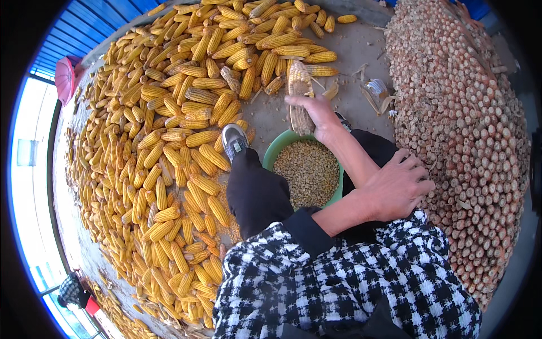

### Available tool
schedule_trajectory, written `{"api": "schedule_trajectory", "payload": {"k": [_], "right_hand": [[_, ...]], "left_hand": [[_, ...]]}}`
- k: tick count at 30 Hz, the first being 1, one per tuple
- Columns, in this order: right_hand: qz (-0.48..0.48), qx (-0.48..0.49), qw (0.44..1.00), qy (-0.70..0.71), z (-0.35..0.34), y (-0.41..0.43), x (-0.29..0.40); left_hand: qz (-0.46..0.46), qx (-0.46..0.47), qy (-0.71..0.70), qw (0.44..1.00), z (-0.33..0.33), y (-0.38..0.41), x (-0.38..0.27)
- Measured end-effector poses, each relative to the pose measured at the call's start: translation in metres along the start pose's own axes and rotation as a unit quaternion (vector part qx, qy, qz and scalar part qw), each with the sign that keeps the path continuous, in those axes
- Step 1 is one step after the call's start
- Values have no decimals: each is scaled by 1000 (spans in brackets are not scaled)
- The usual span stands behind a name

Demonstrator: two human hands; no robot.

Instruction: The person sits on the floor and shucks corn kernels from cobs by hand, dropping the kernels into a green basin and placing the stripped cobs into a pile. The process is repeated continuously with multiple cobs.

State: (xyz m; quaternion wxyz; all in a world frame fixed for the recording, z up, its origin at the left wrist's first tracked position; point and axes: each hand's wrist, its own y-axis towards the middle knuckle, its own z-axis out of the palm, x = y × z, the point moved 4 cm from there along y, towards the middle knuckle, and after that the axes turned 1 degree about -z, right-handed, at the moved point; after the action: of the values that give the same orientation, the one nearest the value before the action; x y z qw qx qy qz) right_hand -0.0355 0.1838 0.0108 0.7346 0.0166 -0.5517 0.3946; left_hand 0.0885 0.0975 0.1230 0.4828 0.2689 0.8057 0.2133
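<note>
My right hand (319,111) is closed around a discoloured ear of corn (299,78), holding it upright in the view over the far rim of a green basin (275,146). Pale kernels show at the ear's upper end; its lower end looks grey-brown and rough. Loose, dull yellow corn kernels (307,171) lie in the basin between my legs. My left forearm crosses over the right one. My left hand (398,186) rests by my right arm and thigh, fingers bent and apart, holding nothing.
A large heap of yellow corn ears (169,127) spreads to the left and far side. Stacked bare corn cobs (461,169) rise on the right. Dry husks (372,101) and a clear plastic piece (377,87) lie on the concrete floor. Another person (72,292) is at the lower left.
</note>
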Motion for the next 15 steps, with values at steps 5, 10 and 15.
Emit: {"api": "schedule_trajectory", "payload": {"k": [5, 10, 15], "right_hand": [[-12, 47, 993, -112, -6, -39, 17], [-131, 44, 968, -209, -4, -51, 29], [-219, -5, 906, -362, 7, -59, 36]], "left_hand": [[-91, -162, -90, 979, -46, -35, 1], [-354, -446, -224, 791, -85, -113, 30], [-443, -438, -412, 665, -63, -138, 68]]}}
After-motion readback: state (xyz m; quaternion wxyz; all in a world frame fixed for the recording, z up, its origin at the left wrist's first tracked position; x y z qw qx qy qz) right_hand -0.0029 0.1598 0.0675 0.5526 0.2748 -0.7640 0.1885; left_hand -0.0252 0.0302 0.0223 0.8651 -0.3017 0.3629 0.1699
